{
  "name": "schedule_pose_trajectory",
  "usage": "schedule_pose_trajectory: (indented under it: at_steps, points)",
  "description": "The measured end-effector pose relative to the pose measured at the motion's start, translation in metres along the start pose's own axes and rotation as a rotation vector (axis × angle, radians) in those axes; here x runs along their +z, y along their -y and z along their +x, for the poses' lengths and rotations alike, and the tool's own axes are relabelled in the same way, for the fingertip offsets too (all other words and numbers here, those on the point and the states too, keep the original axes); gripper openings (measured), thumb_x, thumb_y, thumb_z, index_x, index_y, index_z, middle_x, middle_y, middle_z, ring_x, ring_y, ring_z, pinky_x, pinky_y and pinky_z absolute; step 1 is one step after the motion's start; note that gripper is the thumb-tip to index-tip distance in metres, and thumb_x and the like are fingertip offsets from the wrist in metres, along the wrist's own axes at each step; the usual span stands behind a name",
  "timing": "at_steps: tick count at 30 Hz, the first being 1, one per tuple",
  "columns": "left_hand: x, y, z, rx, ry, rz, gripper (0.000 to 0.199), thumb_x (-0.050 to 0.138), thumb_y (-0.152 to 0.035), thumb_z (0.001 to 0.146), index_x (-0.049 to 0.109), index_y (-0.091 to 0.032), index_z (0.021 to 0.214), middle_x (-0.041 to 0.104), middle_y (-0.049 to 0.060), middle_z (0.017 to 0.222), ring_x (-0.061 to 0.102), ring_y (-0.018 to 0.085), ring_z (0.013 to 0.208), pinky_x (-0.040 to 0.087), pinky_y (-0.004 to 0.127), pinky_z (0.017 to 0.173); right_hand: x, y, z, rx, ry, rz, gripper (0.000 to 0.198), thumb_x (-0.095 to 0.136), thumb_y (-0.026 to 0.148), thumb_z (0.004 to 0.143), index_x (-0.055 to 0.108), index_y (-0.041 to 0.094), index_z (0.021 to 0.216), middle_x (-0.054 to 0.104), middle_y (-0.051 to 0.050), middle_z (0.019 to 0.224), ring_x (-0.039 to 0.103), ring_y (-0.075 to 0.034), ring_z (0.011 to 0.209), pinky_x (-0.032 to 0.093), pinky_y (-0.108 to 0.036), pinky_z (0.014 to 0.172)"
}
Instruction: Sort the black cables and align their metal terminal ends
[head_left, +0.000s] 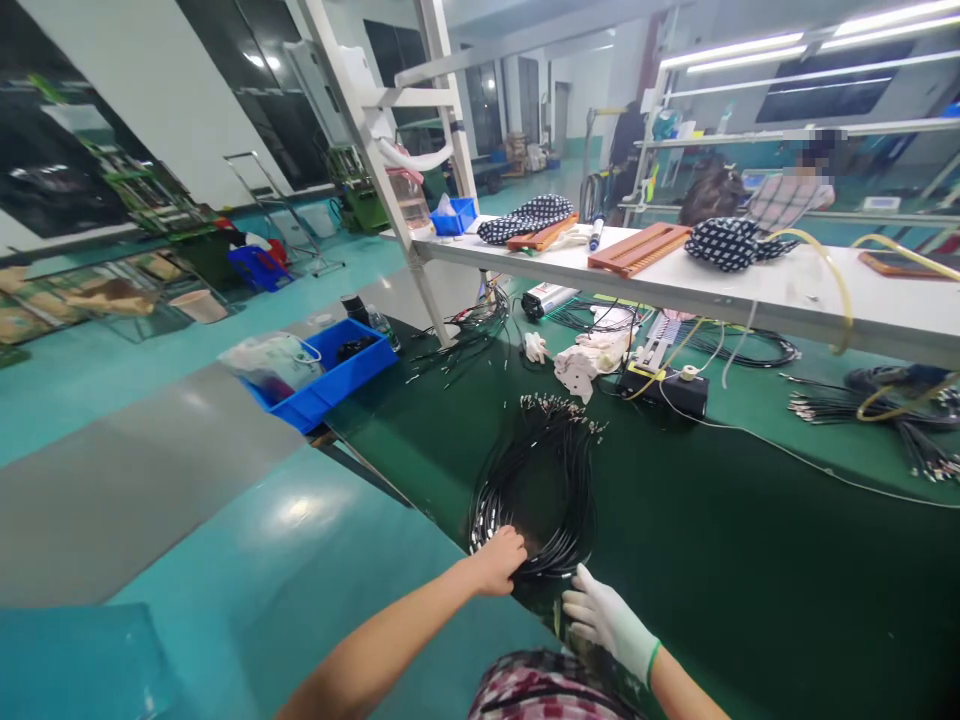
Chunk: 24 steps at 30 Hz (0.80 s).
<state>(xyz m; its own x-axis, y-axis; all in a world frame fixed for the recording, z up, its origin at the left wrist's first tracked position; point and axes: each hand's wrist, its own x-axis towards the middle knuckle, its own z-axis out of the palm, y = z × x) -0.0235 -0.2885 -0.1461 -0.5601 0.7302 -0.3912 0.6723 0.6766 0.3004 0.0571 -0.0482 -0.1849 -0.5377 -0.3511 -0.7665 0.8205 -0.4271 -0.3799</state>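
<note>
A looped bundle of thin black cables (585,490) lies on the green table top, its metal-tipped ends gathered at the far side. My left hand (501,560) is bare and curls its fingers around the near left part of the loop. Some of the cables under those fingers are hidden. My right hand (606,618) wears a white glove with a green cuff. It sits by the table's near edge, just below the loop, fingers stretched out and holding nothing; whether a fingertip touches the cables I cannot tell.
A blue bin (330,375) with bags stands at the table's left edge. Behind the bundle are white gloves (592,360) and a black device (664,390). More cables (885,410) lie right. A white shelf (675,275) crosses above. Another person (791,190) is at the back.
</note>
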Motion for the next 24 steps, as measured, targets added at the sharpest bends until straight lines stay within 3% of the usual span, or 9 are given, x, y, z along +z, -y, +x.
schedule_pose_trajectory:
  at_steps: [4, 9, 11, 13, 17, 19, 21, 23, 24]
  points:
    - [-0.024, -0.025, -0.010, 0.049, 0.046, -0.048, 0.025, 0.063, -0.027, 0.068, 0.060, -0.018, 0.091, 0.065, 0.008, 0.077, 0.063, 0.027, 0.075, 0.047, 0.036, 0.074, 0.013, 0.018, -0.013, 0.132, 0.145, 0.205, 0.064, 0.049, 0.074, 0.082, 0.054, 0.019, 0.114, 0.064, -0.013, 0.115, 0.066, -0.023, 0.099, 0.053, -0.039, 0.082]
    - [-0.044, -0.070, -0.007, 0.022, 0.051, -0.160, 0.026, 0.060, -0.028, 0.069, 0.056, -0.021, 0.094, 0.063, 0.005, 0.072, 0.063, 0.027, 0.067, 0.044, 0.032, 0.060, 0.030, 0.075, -0.008, -0.015, 0.234, 0.550, 0.068, 0.050, 0.070, 0.085, 0.049, 0.013, 0.121, 0.067, -0.013, 0.108, 0.067, -0.020, 0.096, 0.056, -0.035, 0.079]
    - [-0.054, -0.082, -0.008, -0.025, 0.055, -0.186, 0.025, 0.059, -0.024, 0.069, 0.056, -0.020, 0.094, 0.063, 0.006, 0.072, 0.062, 0.027, 0.067, 0.044, 0.033, 0.061, 0.039, 0.100, -0.006, 0.009, 0.248, 0.615, 0.051, 0.050, 0.054, 0.095, 0.049, 0.010, 0.121, 0.069, -0.009, 0.092, 0.067, -0.014, 0.076, 0.055, -0.026, 0.066]
    - [-0.065, -0.085, -0.015, -0.034, 0.055, -0.268, 0.023, 0.058, -0.025, 0.072, 0.057, -0.020, 0.095, 0.063, 0.006, 0.074, 0.061, 0.025, 0.069, 0.046, 0.033, 0.064, 0.046, 0.116, -0.011, 0.024, 0.292, 0.648, 0.033, 0.045, 0.036, 0.101, 0.051, 0.011, 0.120, 0.061, 0.002, 0.068, 0.055, -0.006, 0.050, 0.046, -0.016, 0.050]
    - [-0.071, -0.059, -0.043, -0.024, -0.141, -0.669, 0.049, 0.068, -0.051, 0.074, 0.059, -0.024, 0.113, 0.061, 0.009, 0.118, 0.055, 0.027, 0.111, 0.044, 0.035, 0.096, 0.046, 0.114, -0.031, -0.189, 0.436, 0.771, 0.021, 0.046, 0.023, 0.101, 0.054, 0.018, 0.119, 0.041, 0.011, 0.053, 0.039, -0.001, 0.038, 0.034, -0.011, 0.043]
    - [-0.058, -0.031, -0.051, -0.284, -0.369, -0.946, 0.068, 0.069, -0.065, 0.067, 0.056, -0.023, 0.120, 0.049, 0.012, 0.137, 0.042, 0.030, 0.130, 0.035, 0.037, 0.109, 0.040, 0.102, -0.035, -0.245, 0.417, 0.874, 0.015, 0.049, 0.020, 0.099, 0.055, 0.017, 0.112, 0.041, 0.011, 0.052, 0.040, 0.000, 0.039, 0.034, -0.011, 0.044]
    - [-0.036, -0.002, -0.051, -0.699, -0.503, -1.216, 0.082, 0.063, -0.076, 0.063, 0.051, -0.018, 0.120, 0.048, 0.017, 0.137, 0.043, 0.032, 0.131, 0.038, 0.042, 0.107, 0.038, 0.092, -0.035, -0.192, 0.335, 0.969, 0.008, 0.050, 0.017, 0.097, 0.055, 0.016, 0.103, 0.040, 0.011, 0.049, 0.041, 0.000, 0.038, 0.033, -0.010, 0.043]
    - [-0.015, 0.020, -0.042, -0.891, -0.417, -1.361, 0.091, 0.050, -0.087, 0.064, 0.050, -0.011, 0.115, 0.056, 0.025, 0.123, 0.055, 0.036, 0.118, 0.047, 0.048, 0.095, 0.043, 0.088, -0.037, -0.140, 0.293, 1.040, 0.007, 0.049, 0.015, 0.097, 0.054, 0.015, 0.101, 0.041, 0.011, 0.049, 0.040, 0.000, 0.038, 0.033, -0.010, 0.043]
    - [-0.008, 0.026, -0.036, -0.882, -0.324, -1.431, 0.093, 0.041, -0.090, 0.065, 0.051, -0.009, 0.111, 0.060, 0.026, 0.116, 0.061, 0.036, 0.110, 0.050, 0.049, 0.090, 0.049, 0.088, -0.040, -0.133, 0.300, 1.066, 0.007, 0.049, 0.016, 0.097, 0.054, 0.015, 0.102, 0.041, 0.011, 0.049, 0.041, -0.001, 0.038, 0.033, -0.011, 0.043]
